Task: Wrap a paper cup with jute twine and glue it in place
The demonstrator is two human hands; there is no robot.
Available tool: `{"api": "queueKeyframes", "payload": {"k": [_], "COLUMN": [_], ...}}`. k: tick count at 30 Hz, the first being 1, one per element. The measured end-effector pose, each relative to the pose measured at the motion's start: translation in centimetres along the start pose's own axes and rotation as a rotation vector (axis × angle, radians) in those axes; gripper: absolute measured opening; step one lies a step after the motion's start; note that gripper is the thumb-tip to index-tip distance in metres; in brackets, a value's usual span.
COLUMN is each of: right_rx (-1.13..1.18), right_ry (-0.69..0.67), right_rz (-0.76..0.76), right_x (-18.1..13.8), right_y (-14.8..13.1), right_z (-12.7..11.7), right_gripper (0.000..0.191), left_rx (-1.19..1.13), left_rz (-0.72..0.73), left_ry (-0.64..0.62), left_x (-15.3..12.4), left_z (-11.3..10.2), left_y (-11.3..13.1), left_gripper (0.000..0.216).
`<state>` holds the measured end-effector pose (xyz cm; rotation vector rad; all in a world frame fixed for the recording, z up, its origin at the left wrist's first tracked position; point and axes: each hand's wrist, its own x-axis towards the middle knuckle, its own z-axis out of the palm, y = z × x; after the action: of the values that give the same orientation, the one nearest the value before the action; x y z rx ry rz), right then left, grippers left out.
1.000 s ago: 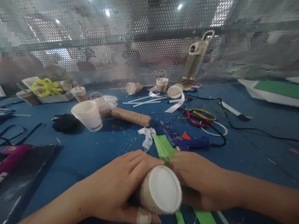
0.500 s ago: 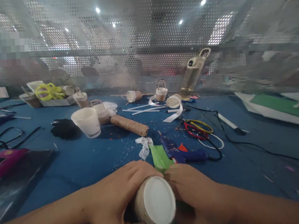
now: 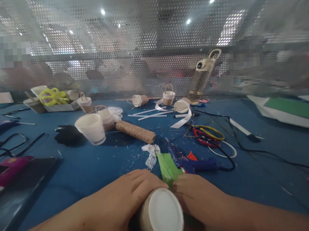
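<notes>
The cup (image 3: 162, 218), wrapped in twine, lies on its side at the near middle of the desk (image 3: 94, 164), its white base facing the camera. The left hand (image 3: 123, 201) has its grip curled round the cup's left side. The right hand (image 3: 198, 200) has its grip closed on the right side, fingertips on the near end of a green strip (image 3: 167, 167). The strip runs away toward a blue glue gun (image 3: 191, 162). Farther off lie a twine roll (image 3: 136, 131) and a white cup (image 3: 90, 128).

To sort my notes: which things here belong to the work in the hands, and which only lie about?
In hand: wrapped cup, held by left hand; green strip, at right hand.
Lying about: glue gun, twine roll, white cup, bottle, scissors.
</notes>
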<state>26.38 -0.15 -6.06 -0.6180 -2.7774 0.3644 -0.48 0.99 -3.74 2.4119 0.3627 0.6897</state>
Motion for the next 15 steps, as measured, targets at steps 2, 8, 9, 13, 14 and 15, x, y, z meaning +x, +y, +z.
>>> {"api": "queueKeyframes", "payload": {"k": [2,8,9,13,14,15], "right_rx": [0.021,0.049,0.051,0.052,0.052,0.052], "right_ry": [0.01,-0.027,0.006,0.22,0.258,0.281], "right_rz": [0.007,0.006,-0.01,-0.081,-0.094,-0.103], "right_x": [-0.1,0.0,0.0,0.0,0.0,0.0], "right_y": [0.1,0.0,0.0,0.0,-0.1,-0.2], "right_z": [0.0,-0.2,-0.2,-0.2,-0.2,-0.4], "right_gripper": [0.016,0.012,0.012,0.01,0.01,0.011], "left_rx": [-0.004,-0.031,-0.056,-0.147,-0.163,-0.186], "left_rz": [0.008,-0.088,-0.114,-0.184,-0.203,-0.233], "left_ry": [-0.007,-0.075,-0.075,-0.045,-0.044,-0.047], "left_x": [-0.1,-0.5,-0.5,-1.0,-1.1,-1.2], "left_z": [-0.1,-0.8,-0.9,-1.1,-1.1,-1.1], "left_y": [-0.1,0.0,0.1,0.7,0.8,0.9], "left_gripper": [0.085,0.103,0.105,0.1,0.097,0.094]}}
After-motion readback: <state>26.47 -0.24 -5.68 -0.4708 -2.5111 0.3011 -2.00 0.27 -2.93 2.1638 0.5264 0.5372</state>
